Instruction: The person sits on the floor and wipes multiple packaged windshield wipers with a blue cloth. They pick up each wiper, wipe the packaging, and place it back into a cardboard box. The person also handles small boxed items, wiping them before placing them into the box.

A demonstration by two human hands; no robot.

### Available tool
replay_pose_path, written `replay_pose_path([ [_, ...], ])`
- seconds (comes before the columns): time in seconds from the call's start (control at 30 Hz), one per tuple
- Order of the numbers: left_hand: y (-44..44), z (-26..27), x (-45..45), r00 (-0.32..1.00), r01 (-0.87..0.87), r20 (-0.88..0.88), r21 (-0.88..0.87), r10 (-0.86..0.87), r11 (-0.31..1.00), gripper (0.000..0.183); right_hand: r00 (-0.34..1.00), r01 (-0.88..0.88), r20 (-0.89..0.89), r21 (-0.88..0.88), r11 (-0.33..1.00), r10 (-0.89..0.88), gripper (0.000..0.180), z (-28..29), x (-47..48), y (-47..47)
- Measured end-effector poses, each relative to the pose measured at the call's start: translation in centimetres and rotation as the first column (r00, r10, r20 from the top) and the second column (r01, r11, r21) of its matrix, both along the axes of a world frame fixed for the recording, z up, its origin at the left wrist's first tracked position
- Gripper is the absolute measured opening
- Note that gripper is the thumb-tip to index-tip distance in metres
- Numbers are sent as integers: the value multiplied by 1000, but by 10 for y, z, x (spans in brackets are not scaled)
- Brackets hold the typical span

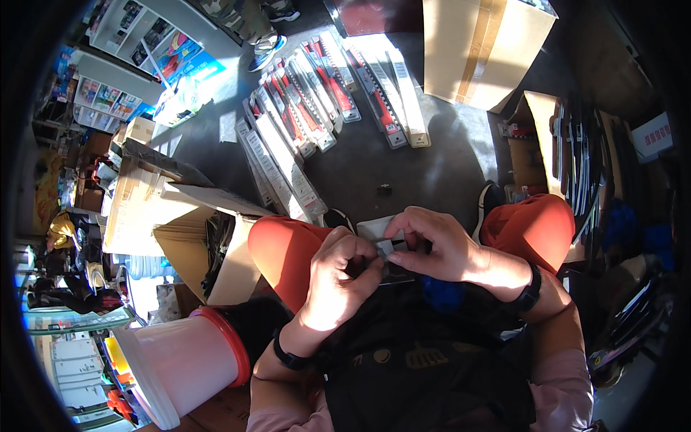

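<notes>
Both hands meet over my lap. Between their fingertips is a small pale piece (385, 248), perhaps plastic or paper, pinched by my left hand (343, 270) and also touched by the thumb of my right hand (434, 245). Just behind it lies a flat whitish packet or card (372, 228) with dark parts, mostly covered by the fingers. Beyond my knees, long wiper-like blades in clear and red packaging (302, 116) lie in rows on the dark floor (345, 173). A small black piece (384, 189) lies on the floor before me.
An open cardboard box (235, 264) and a white bucket with a red rim (189, 351) stand at left. A tall taped carton (480, 48) stands at the upper right. Further right, a box holds long dark strips (580, 162). A person's shoe (267, 53) is at the top left.
</notes>
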State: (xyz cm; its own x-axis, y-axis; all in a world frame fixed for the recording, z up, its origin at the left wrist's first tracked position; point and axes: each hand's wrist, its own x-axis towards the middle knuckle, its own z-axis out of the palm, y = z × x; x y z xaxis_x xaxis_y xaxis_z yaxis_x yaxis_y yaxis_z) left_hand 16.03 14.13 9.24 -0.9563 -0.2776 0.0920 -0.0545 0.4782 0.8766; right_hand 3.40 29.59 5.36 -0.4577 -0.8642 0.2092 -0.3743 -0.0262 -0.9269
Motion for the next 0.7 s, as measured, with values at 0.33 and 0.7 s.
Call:
replay_pose_path([
  [0.33, -1, -3, 10, 999, -40, -28, 7, 40, 999, 14, 976, -21, 219, 94, 995, 0, 21, 8, 11, -12],
  [0.7, 2, -5, 20, 993, -115, -3, -11, 115, 993, 16, 928, 31, 363, 157, 987, -87, 16, 14, 22, -19],
])
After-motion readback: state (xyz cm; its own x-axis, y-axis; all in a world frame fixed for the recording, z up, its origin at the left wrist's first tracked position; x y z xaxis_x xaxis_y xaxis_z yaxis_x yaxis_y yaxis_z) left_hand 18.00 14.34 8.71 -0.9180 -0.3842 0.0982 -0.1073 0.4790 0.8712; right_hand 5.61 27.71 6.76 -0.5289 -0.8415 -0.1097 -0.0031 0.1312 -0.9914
